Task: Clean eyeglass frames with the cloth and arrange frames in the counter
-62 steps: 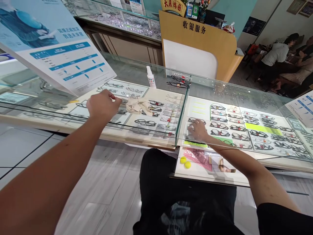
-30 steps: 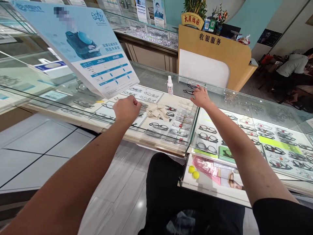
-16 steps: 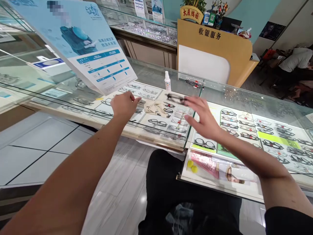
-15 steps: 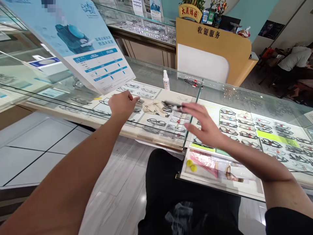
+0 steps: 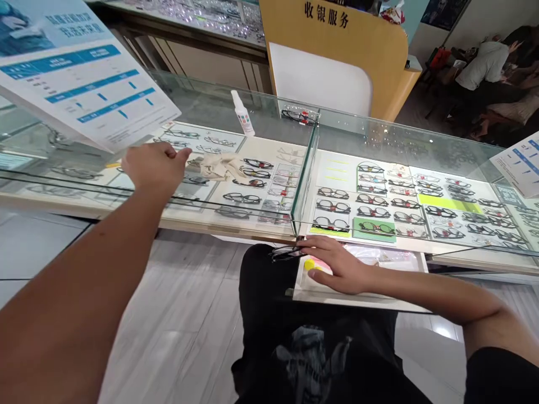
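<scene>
A pair of dark-framed eyeglasses is held in my right hand, by the fingertips, over my knee and the left end of an open drawer. My left hand is closed at the glass counter on the left, thumb pointing right; whatever may be inside the fingers is hidden. To its right lies a crumpled beige cloth on the glass. A white spray bottle stands behind the cloth. Pink and yellow items show in the drawer, partly covered by my right hand.
The glass display counter holds many eyeglass frames in rows. Another pair of glasses rests on top at the back. A leaning blue-and-white sign stands at left. Beyond are a wooden cashier desk and a person in grey.
My right hand has come down and toward me with the eyeglasses, from above the counter to the drawer. My left hand stays closed at the counter. The view has tilted down and turned right.
</scene>
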Demonstrator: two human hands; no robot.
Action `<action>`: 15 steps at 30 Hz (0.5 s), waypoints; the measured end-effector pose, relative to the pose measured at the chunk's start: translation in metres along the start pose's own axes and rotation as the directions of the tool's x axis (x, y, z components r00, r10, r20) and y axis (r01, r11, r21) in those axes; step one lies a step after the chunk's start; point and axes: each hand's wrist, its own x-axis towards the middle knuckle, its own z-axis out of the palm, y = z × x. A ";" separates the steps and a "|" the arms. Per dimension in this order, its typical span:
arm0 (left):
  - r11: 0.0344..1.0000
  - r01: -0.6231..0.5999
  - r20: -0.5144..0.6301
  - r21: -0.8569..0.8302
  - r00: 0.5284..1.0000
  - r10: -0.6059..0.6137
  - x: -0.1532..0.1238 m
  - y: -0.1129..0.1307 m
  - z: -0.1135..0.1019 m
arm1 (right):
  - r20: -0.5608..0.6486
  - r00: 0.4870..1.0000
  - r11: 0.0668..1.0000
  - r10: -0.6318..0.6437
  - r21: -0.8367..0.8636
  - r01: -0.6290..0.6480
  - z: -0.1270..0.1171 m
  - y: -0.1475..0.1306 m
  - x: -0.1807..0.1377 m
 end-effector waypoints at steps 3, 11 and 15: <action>1.000 -0.003 0.005 0.020 1.000 0.003 -0.001 0.000 -0.001 | -0.019 0.993 0.986 0.115 -0.118 -0.116 0.013 0.011 -0.007; 1.000 -0.028 0.021 0.005 0.999 0.028 0.005 -0.002 0.000 | -0.224 0.882 0.723 0.415 -0.507 -0.469 0.005 0.109 0.025; 0.999 -0.031 0.023 -0.010 0.999 0.031 0.009 -0.003 0.002 | -0.301 0.816 0.596 0.493 -0.567 -0.569 -0.018 0.137 0.043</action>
